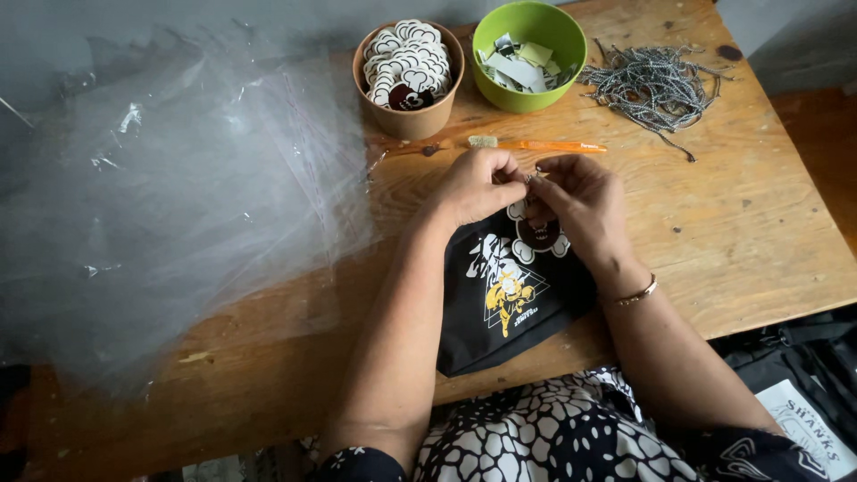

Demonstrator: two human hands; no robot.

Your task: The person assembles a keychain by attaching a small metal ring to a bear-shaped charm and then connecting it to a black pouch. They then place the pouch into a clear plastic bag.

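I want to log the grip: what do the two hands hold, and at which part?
Both hands, left hand and right hand, pinch something small between their fingertips, above a flower-shaped tag on the black bag. What the pinched thing is cannot be told.

From my remote seat I see a wooden table [732, 232] with a heap of clear plastic bags [170, 205] spread over its left side. At the far edge stands a brown paper cup [411, 120] full of white cloud-shaped stickers [409, 61], and just beside it a green bowl [527, 100] holding paper scraps [522, 64]. To the right of the bowl lies a tangle of grey cords [656, 85]. An orange toothbrush [544, 145] lies flat in front of the cup and bowl.
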